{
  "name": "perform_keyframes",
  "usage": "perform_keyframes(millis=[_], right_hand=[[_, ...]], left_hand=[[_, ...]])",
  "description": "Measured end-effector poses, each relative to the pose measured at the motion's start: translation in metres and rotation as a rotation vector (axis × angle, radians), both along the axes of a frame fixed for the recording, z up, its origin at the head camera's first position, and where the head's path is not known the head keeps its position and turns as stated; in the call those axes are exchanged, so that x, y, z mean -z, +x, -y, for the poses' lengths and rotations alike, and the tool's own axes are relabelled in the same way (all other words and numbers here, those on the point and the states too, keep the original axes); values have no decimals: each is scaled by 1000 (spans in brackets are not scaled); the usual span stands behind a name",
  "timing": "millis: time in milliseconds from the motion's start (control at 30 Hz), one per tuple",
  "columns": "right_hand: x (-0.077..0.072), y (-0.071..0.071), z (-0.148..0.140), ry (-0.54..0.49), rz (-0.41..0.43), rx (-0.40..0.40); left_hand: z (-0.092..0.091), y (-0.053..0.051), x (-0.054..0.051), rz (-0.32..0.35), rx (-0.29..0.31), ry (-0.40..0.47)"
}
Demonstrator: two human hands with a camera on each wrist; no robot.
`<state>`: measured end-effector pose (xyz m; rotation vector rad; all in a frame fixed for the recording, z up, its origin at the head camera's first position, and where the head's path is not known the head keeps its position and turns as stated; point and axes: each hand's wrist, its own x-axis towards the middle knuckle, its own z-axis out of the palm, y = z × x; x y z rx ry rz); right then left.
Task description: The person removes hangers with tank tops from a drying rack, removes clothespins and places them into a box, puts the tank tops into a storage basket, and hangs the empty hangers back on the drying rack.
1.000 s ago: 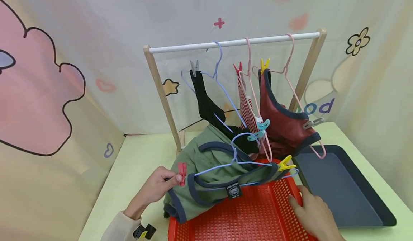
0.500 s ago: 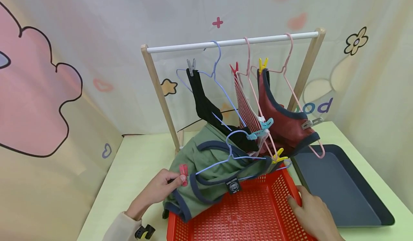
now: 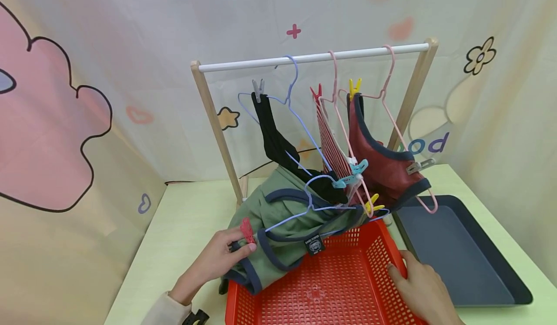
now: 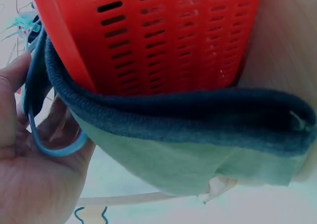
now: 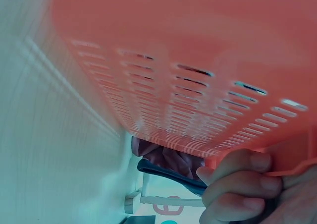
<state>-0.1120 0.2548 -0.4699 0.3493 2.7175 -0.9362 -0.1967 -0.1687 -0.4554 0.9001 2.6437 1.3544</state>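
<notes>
In the head view, my left hand grips one end of a green tank top with navy trim, on a blue hanger. A red clothespin sits at its fingers, and a yellow clothespin is at the far end. The left wrist view shows the hanger's rounded end in the palm. The top drapes over the left and back rim of a red plastic basket. My right hand holds the basket's right rim, its fingers curled over it in the right wrist view.
Behind stands a wooden rack with a white bar. From it hang a black sock, a red-striped garment and a maroon top, all on hangers with clothespins. A dark grey tray lies right of the basket.
The tank top's yellow-clipped end has shifted left and slightly up. The red clothespin has turned as the left hand's fingers moved around it. The right hand stays on the basket rim.
</notes>
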Motion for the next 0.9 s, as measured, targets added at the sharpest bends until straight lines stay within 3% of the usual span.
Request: perform_keyframes(millis=[200,433,533,767,900], right_hand=[[0,0,1,-17,10,10],[-1,0,2,-18,10,7],[-1,0,2,-16,8,5],[-2,1,2,15,-5,-3],[-4,0,1,44,0,-10]], left_hand=[[-1,-2,-3,122,47,-30],[-1,-5,-3,152,79,-38],[0,-5,-2,122,87,-21],[1,1,3,-29,-30,-36],[0,2,3,-59,-52,-40]])
